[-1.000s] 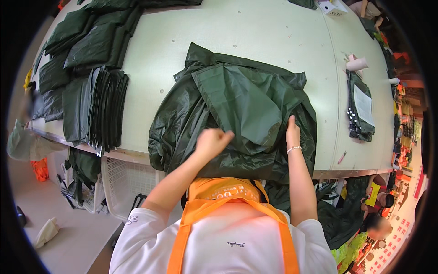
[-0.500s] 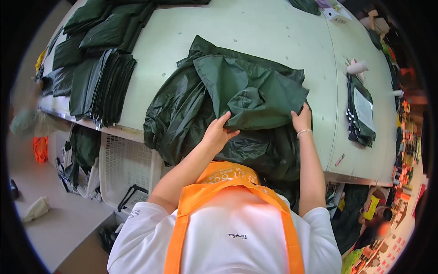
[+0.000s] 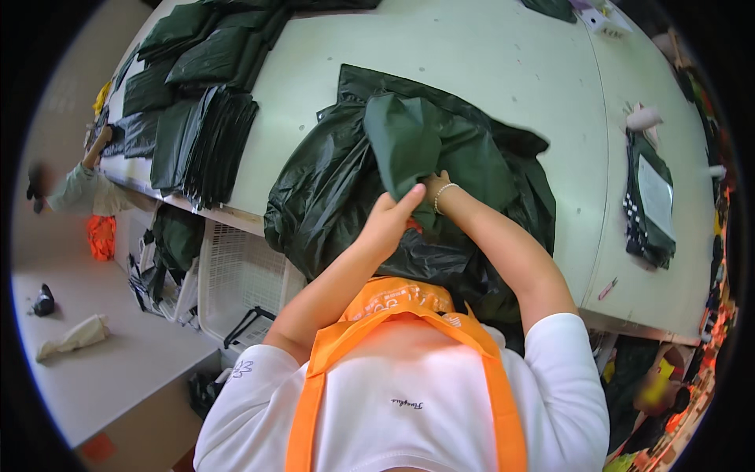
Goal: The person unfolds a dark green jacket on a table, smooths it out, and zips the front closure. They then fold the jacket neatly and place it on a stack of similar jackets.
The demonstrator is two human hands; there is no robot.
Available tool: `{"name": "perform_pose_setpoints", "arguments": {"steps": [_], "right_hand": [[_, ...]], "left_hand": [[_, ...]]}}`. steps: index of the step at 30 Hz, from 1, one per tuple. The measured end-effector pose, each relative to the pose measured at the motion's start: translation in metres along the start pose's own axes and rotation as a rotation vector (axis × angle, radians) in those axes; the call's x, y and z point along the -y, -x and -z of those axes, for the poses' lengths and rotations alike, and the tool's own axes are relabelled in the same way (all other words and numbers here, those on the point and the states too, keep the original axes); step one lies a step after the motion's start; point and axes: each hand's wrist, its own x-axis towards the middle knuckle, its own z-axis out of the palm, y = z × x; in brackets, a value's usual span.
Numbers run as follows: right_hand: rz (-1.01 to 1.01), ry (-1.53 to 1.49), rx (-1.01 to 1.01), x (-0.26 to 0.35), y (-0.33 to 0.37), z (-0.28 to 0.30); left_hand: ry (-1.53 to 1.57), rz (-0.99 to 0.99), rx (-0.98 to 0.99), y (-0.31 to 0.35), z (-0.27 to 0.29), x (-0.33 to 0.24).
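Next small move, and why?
Probably draw the right hand outward to spread the green flap: the left hand appears to pinch its lower edge, the hands sit close together, the right fingers are partly hidden, and the dark green cloth around them is rumpled.

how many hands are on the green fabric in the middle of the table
2: the left hand holds the green fabric at a raised fold; the right hand is just right of it, fingers partly hidden.
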Motion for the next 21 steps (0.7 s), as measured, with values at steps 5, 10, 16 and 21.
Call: {"name": "perform_pose_setpoints", "arguments": {"steps": [5, 10, 16, 21], "right_hand": [[0.242, -0.239, -0.116, -0.033, 0.039, -0.031], [-0.099, -0.803, -1.004, -0.069, 0.117, -0.052], [-0.303, -0.569, -0.920, -0.015, 0.141, -0.099], [-0.413, -1.152, -1.277, -0.060, 0.141, -0.082]], "left_hand": [[0.042, 0.043, 0.445, 0.013, 0.039, -0.023], [-0.961, -0.450, -0.296, -0.014, 0.064, -0.031], [-0.487, -0.797, -0.167, -0.058, 0.036, -0.001], [-1.189, -0.724, -0.088, -0.071, 0.096, -0.082]]}}
